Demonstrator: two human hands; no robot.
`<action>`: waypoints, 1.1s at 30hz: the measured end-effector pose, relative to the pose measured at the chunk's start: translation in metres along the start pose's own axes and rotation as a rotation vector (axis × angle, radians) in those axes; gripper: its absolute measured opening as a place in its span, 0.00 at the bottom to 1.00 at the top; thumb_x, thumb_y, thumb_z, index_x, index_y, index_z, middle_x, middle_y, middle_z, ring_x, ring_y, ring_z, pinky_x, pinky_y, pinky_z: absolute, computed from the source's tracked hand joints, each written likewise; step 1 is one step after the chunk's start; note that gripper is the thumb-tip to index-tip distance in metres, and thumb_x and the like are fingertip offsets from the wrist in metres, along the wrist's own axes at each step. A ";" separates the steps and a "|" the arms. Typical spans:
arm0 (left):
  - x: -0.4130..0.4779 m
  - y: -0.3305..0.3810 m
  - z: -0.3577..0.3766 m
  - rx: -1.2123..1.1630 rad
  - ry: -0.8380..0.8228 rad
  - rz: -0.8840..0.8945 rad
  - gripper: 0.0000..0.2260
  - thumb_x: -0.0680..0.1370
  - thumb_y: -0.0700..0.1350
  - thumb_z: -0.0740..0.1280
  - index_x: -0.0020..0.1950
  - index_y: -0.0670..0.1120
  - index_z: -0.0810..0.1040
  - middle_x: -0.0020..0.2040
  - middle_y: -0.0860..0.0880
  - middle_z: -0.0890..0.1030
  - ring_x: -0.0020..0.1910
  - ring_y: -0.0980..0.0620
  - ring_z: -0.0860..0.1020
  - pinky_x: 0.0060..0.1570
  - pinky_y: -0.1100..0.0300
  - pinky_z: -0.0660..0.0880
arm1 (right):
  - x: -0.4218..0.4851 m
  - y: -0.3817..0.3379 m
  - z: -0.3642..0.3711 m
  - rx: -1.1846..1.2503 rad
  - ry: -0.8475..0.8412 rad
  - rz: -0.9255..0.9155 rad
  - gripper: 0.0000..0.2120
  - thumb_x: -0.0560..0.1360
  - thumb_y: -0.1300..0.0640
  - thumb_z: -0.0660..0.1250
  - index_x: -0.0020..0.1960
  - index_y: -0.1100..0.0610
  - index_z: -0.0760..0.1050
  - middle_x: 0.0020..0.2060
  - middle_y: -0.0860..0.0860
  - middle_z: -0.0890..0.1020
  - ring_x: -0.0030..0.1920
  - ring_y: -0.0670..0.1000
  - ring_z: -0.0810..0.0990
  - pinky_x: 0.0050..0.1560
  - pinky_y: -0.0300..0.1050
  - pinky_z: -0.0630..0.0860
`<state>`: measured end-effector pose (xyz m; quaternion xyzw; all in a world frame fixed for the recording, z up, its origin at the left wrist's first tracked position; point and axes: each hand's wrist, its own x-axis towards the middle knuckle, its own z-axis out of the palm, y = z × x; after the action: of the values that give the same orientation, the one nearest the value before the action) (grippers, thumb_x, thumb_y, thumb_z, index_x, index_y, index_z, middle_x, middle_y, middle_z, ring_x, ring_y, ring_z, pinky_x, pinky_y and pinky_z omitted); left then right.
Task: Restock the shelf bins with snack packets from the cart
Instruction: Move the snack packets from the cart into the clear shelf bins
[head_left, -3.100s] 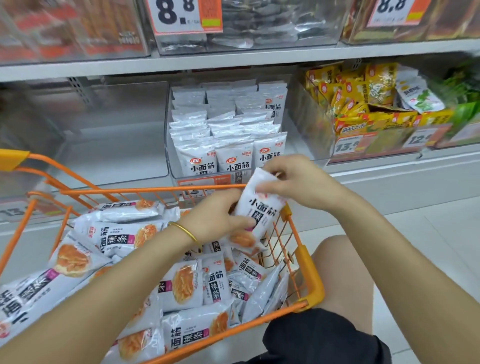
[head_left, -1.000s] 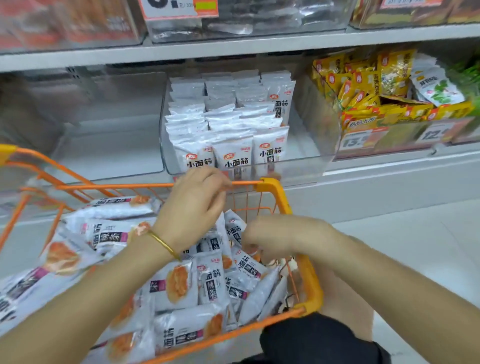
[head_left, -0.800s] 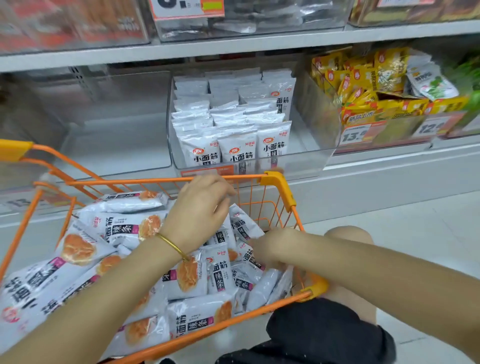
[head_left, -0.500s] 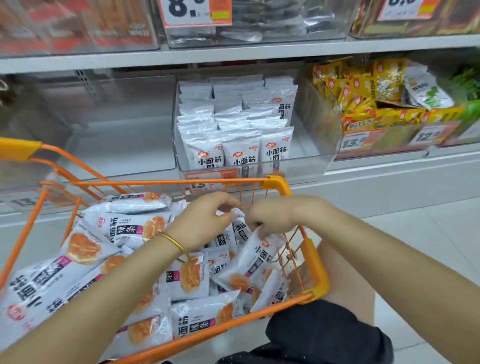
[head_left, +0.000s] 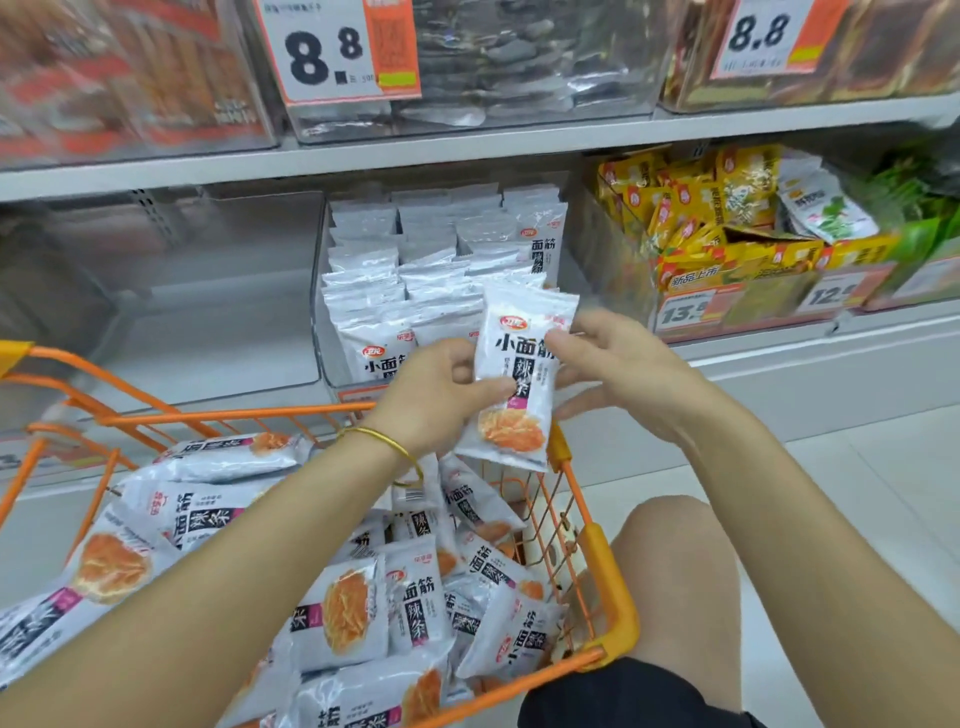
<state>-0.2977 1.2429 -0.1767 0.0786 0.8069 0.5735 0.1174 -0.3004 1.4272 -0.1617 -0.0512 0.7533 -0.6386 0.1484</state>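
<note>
Your left hand (head_left: 441, 395) has the snack packet (head_left: 519, 364). Thumb and fingers (head_left: 460, 356) pinch its left edge about mid-height, with the packet upright and the print toward you. Your right hand (head_left: 618, 374) is relaxed: its fingers are nearly straight and the tips only touch the packet's right edge, no clamp.

The packet hangs above the far rim of the cart (head_left: 608, 582), in front of the clear shelf bin (head_left: 319, 312) just beyond your fingers. The stocked packets (head_left: 374, 312) in the bin stand upright in rows, with the front row just past your left fingers.

Handling, my read:
- **Feel:** a light, soft pillow pack. It's glossy, so likely slick, and the contents are probably crushable.
- **Grip:** pinch a flat seam or side edge, not the puffed middle. A light squeeze is enough.
- **Slotting:** hold the top seam and lower it bottom-first into the front of a row.
- **Cart stock:** the loose packets (head_left: 358, 608) lie below your wrists. Take those by the edges too.
</note>
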 end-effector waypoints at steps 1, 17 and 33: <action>0.007 0.007 0.004 -0.005 0.035 0.024 0.06 0.74 0.37 0.68 0.50 0.42 0.79 0.42 0.50 0.83 0.36 0.59 0.81 0.38 0.66 0.78 | 0.000 0.005 -0.001 0.043 -0.028 0.014 0.12 0.75 0.56 0.68 0.58 0.56 0.75 0.50 0.56 0.84 0.46 0.56 0.83 0.41 0.49 0.82; 0.115 0.014 0.003 1.129 0.096 0.153 0.24 0.81 0.55 0.49 0.76 0.47 0.55 0.77 0.45 0.53 0.76 0.48 0.50 0.73 0.46 0.49 | 0.128 -0.003 -0.059 -0.862 0.606 -0.092 0.16 0.71 0.61 0.72 0.55 0.63 0.70 0.55 0.60 0.77 0.54 0.59 0.77 0.46 0.47 0.71; 0.114 0.005 0.004 1.159 0.104 0.172 0.23 0.81 0.56 0.47 0.76 0.51 0.55 0.77 0.47 0.53 0.76 0.51 0.51 0.73 0.49 0.47 | 0.214 0.056 -0.053 -0.623 0.431 0.148 0.17 0.75 0.65 0.66 0.62 0.66 0.68 0.59 0.60 0.77 0.60 0.59 0.76 0.47 0.42 0.71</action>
<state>-0.4058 1.2776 -0.1845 0.1669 0.9842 0.0496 -0.0313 -0.5129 1.4306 -0.2426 0.0961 0.9269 -0.3627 0.0096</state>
